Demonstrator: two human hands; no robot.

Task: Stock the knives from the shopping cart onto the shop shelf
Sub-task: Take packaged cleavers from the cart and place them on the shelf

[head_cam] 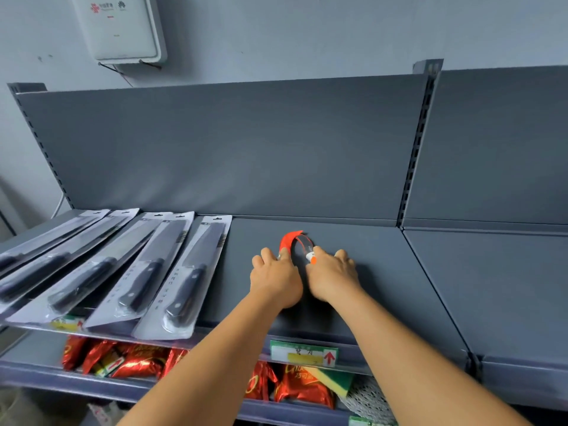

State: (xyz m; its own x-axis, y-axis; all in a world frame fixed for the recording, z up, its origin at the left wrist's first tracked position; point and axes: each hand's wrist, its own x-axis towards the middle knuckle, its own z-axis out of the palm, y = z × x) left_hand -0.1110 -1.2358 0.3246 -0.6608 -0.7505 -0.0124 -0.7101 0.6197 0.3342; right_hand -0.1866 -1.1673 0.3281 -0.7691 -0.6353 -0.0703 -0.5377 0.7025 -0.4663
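Knives: five black-handled blades in clear blister packs on grey cards [184,272] lie fanned side by side on the left part of the dark grey metal shop shelf [399,272], handles toward the front edge. To their right, a small red curved item with a clear cover and an orange-white tip [295,241], perhaps a small packaged knife, rests on the shelf. The left hand [275,279] pinches its red end; the right hand [333,276] grips the tip end, fingers curled. To place it well, lay it flat, parallel to the row, just beside the nearest pack, without overlap, then release both hands. The cart is not visible.
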